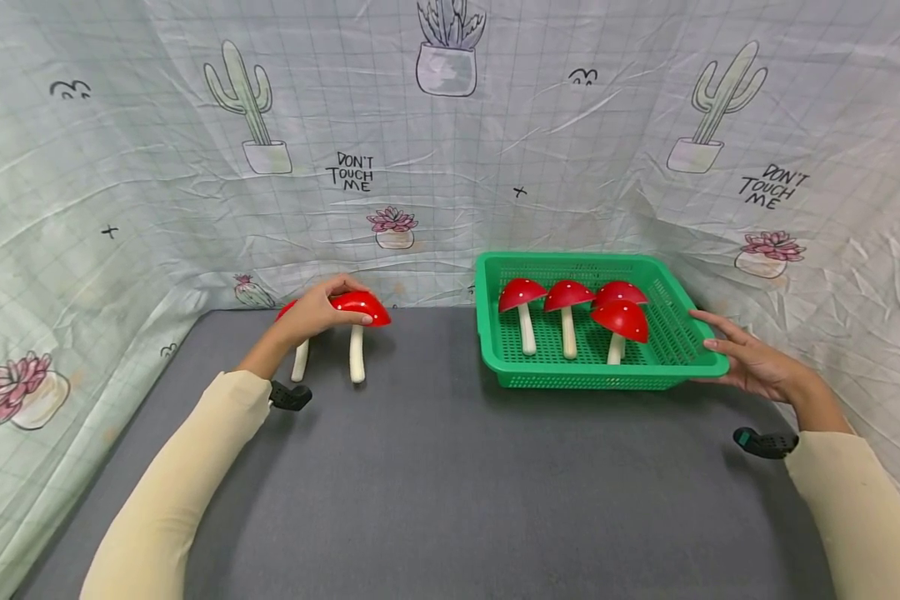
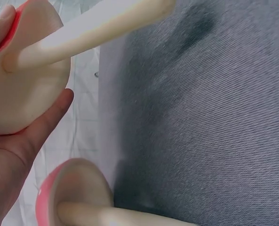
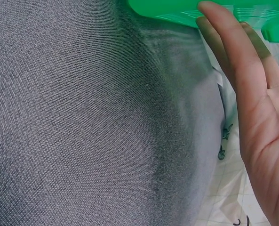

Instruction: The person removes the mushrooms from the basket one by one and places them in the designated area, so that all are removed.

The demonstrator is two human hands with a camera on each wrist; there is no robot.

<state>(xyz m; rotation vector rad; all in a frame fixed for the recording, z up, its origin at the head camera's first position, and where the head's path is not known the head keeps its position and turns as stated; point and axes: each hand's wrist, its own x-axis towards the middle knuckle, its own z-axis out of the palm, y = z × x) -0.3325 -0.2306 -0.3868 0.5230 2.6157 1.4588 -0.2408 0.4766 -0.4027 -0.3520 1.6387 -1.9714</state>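
Observation:
My left hand (image 1: 317,310) grips a toy mushroom by its red, white-dotted cap (image 1: 363,307). That mushroom's pale stem (image 2: 90,35) points away from the palm in the left wrist view. A second mushroom (image 2: 78,195) is close beside the hand; in the head view its stem (image 1: 300,362) shows while the hand covers most of its cap. At the right end of a green plastic basket (image 1: 592,368), my right hand (image 1: 753,362) touches the side with fairly straight fingers (image 3: 245,61). Inside the basket lie several more red-capped mushrooms (image 1: 567,312), stems toward me.
A dark grey cloth-like tabletop (image 1: 450,467) spreads under everything. Behind it and at both sides hangs a whitish sheet (image 1: 450,158) printed with cacti and lettering. The basket stands near the back edge, right of centre.

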